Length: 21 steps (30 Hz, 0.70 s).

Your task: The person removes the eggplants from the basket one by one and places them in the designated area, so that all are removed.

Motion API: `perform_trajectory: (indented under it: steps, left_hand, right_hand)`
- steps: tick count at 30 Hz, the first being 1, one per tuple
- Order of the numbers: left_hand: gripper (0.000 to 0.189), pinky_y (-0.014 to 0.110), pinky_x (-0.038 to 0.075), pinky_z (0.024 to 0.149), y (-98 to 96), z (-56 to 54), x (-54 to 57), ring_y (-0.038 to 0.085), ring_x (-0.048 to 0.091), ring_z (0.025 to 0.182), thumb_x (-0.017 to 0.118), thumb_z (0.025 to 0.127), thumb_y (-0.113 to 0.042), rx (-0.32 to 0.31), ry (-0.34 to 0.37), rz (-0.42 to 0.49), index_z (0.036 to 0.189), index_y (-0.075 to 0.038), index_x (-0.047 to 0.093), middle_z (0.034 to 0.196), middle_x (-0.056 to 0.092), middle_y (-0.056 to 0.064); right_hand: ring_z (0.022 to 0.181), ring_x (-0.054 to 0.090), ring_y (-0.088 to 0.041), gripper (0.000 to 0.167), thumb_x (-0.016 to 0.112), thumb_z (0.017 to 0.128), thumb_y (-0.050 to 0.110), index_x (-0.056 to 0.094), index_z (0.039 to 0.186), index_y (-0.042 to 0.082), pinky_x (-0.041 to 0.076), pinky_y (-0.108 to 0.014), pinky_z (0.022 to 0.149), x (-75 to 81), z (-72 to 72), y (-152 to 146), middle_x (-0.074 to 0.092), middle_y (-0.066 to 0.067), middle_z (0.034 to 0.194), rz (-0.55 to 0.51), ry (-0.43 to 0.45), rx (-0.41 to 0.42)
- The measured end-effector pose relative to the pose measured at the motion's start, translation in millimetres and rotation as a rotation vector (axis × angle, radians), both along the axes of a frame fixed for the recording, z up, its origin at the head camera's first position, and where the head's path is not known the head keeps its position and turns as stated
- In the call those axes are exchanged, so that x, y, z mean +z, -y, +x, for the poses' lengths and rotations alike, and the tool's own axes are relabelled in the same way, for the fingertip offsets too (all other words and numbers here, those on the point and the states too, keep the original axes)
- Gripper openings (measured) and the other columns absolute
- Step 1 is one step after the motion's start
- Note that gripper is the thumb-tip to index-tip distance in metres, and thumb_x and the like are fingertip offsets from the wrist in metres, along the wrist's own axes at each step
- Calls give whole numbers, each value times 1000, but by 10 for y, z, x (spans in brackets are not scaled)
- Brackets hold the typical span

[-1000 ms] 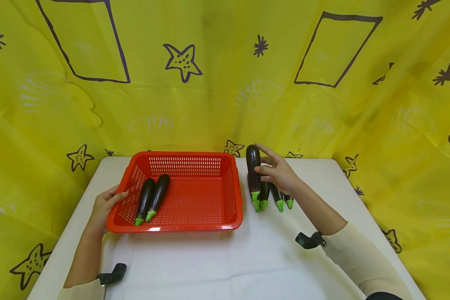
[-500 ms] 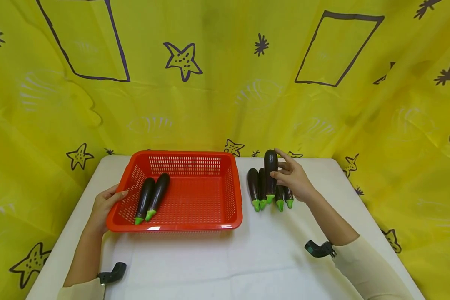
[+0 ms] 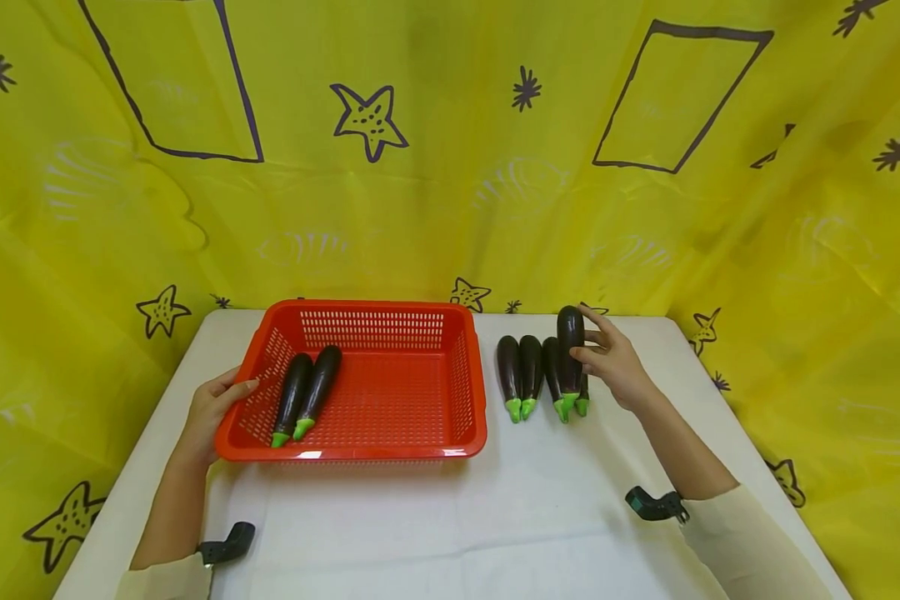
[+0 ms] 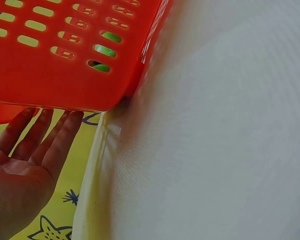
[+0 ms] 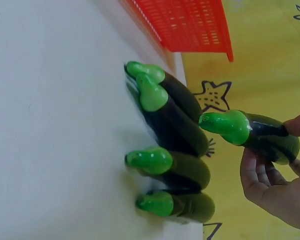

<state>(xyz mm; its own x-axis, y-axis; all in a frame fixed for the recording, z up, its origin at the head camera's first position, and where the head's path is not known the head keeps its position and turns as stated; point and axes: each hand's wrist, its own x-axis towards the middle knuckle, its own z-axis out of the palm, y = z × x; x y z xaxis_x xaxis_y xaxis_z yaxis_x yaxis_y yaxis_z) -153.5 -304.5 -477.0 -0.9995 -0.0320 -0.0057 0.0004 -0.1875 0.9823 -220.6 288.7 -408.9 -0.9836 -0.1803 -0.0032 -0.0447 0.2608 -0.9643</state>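
Observation:
My right hand [image 3: 617,365] holds an eggplant [image 3: 568,342] between thumb and fingers, its green stem end toward me. In the right wrist view this eggplant [image 5: 267,136] is raised above several others [image 5: 177,122] that lie side by side on the table, right of the basket. My left hand [image 3: 208,412] grips the left rim of a red plastic basket [image 3: 348,452], thumb over the inside. From the left wrist view, the fingers [image 4: 60,145] reach up against the rim's underside. Two eggplants [image 3: 318,383] lie together in the basket's left part.
A white cloth [image 3: 390,533] covers the table. Behind and at both sides hangs a yellow curtain [image 3: 435,208] with star drawings. Each wrist carries a small black camera [image 3: 228,543].
My right hand has moved right with the eggplant, passing over the row from its left end toward its right end. The left hand and basket have stayed in place.

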Motion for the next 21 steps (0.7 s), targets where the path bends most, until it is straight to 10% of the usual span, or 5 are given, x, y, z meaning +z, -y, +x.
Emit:
perform_trajectory:
  steps: [21]
  left_hand:
    - [27,31,63,77,-10,11,11,14,75,94,56,108,-10,-9,3,3,132,-16,67,111,75,-5]
  right_hand:
    - [94,60,-1,79,53,103,-4,10,168,6,58,-22,77,-267,-111,-455,30,-44,152,27,61,-90]
